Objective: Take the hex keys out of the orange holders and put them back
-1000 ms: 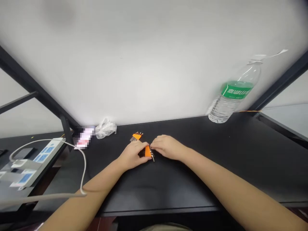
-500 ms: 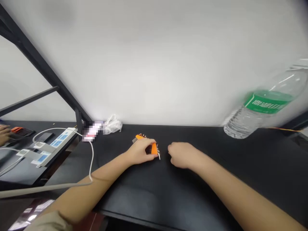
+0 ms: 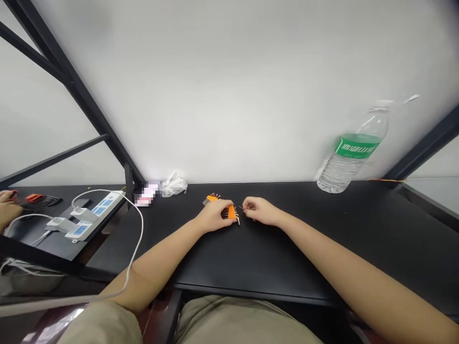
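Note:
My left hand [image 3: 212,217] is closed around an orange hex key holder [image 3: 232,212] on the black table [image 3: 229,263]. Several metal hex keys stick out of the holder at both ends, and my palm and fingers cover its middle. Just to the right, my right hand [image 3: 260,210] pinches a small, thin hex key [image 3: 241,207] between thumb and fingertips. Its tip points toward the holder, with a narrow gap between the two. Most of this key is hidden by the fingers.
A large clear bottle [image 3: 349,160] with a green label leans against the wall. A crumpled plastic bag [image 3: 174,184] lies at the back left. A white power strip [image 3: 102,208] with a cable [image 3: 140,229] is at left, near another person's hand [image 3: 7,210] and an orange tool holder [image 3: 34,198].
The view has shifted, bringing my lap into sight. My right hand has turned from a fist-like pose, so the thin key in its fingertips shows. My left hand still holds the orange holder.

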`<state>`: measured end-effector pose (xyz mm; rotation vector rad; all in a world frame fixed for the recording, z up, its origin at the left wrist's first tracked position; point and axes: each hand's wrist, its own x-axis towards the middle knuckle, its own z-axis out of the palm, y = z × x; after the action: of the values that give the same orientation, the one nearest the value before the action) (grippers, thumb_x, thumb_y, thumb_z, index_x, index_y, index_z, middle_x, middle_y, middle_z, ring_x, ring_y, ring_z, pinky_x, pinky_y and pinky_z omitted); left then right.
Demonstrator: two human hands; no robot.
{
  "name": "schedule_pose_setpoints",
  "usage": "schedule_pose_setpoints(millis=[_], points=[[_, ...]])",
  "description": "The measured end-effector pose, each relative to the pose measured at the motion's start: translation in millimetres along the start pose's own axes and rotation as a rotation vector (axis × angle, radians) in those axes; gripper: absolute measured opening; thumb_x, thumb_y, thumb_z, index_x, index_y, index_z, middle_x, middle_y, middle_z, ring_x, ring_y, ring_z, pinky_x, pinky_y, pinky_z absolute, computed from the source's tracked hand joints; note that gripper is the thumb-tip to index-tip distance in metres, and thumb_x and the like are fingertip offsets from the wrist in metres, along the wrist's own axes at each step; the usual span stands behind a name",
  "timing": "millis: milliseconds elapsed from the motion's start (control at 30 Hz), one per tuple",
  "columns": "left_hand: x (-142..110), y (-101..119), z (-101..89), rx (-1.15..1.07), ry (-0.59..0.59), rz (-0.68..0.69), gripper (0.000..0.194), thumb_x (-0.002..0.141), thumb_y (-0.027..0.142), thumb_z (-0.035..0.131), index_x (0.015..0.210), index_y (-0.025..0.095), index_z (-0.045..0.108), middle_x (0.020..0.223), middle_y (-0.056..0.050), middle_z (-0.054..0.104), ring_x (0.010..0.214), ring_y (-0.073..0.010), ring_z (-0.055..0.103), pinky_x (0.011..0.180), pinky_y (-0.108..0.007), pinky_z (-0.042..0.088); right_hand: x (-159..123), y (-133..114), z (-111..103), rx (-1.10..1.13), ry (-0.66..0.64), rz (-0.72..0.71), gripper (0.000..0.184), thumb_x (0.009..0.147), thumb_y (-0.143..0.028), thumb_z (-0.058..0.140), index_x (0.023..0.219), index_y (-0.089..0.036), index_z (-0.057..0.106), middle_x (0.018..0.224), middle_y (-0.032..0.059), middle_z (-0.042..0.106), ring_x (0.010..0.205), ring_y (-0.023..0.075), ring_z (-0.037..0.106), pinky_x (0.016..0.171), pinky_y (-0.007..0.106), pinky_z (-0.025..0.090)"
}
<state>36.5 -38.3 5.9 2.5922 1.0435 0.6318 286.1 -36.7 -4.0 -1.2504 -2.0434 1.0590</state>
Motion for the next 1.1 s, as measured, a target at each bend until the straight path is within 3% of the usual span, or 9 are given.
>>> schedule_pose_setpoints(millis=[167,300,533,733,900,1100], points=[[-2,-6,0.9,0.053,-0.014,0.038,0.048,0.079,0.042,0.078,0.121,0.024,0.063,0.102,-0.005,0.070,0.095,-0.0226,0.067,0.088,-0.034,0.052,5,17,12,0.131,0.017,-0.039,0.025,0.087,-0.038,0.060,0.100,-0.018,0.066,0.077,0.0024,0.066,0.063,0.0151,0.063,0.050,0.025,0.051],[-2,-7,0.0,0.063,-0.024,0.040,0.045,0.082,0.042,0.075,0.121,0.024,0.063,0.105,-0.005,0.069,0.098,-0.0231,0.067,0.090,-0.035,0.051,6,27,14,0.159,0.051,-0.069,0.024,0.086,-0.038,0.064,0.099,-0.019,0.072,0.081,0.0031,0.068,0.059,0.0141,0.061,0.053,0.027,0.053],[-2,-1,-3.3,0.044,-0.043,0.052,0.044,0.082,0.040,0.075,0.121,0.025,0.063,0.106,-0.005,0.069,0.098,-0.0225,0.066,0.090,-0.034,0.052,-1,20,21,0.081,0.170,-0.169,0.021,0.089,-0.037,0.063,0.095,-0.022,0.076,0.095,0.0036,0.071,0.057,0.0113,0.059,0.055,0.027,0.050],[-3,-2,-1.1,0.032,-0.024,0.045,0.046,0.082,0.041,0.075,0.123,0.024,0.062,0.109,-0.005,0.070,0.099,-0.0223,0.067,0.091,-0.034,0.052,0,18,23,-0.003,0.242,-0.276,0.021,0.092,-0.034,0.060,0.095,-0.023,0.078,0.093,0.0042,0.068,0.068,0.0148,0.062,0.063,0.029,0.053],[-3,-2,0.0,0.021,-0.025,0.044,0.047,0.083,0.040,0.075,0.125,0.023,0.061,0.111,-0.006,0.071,0.101,-0.0227,0.067,0.093,-0.035,0.051,3,23,22,-0.032,0.273,-0.292,0.022,0.094,-0.033,0.058,0.101,-0.025,0.078,0.096,0.0051,0.067,0.064,0.0145,0.062,0.063,0.032,0.055],[-2,-7,1.6,0.016,-0.037,0.050,0.046,0.082,0.042,0.076,0.122,0.024,0.062,0.106,-0.005,0.070,0.098,-0.0225,0.067,0.090,-0.034,0.051,1,19,20,-0.098,0.278,-0.355,0.022,0.093,-0.026,0.059,0.100,-0.027,0.080,0.095,0.0058,0.068,0.084,0.0205,0.065,0.083,0.039,0.054]])
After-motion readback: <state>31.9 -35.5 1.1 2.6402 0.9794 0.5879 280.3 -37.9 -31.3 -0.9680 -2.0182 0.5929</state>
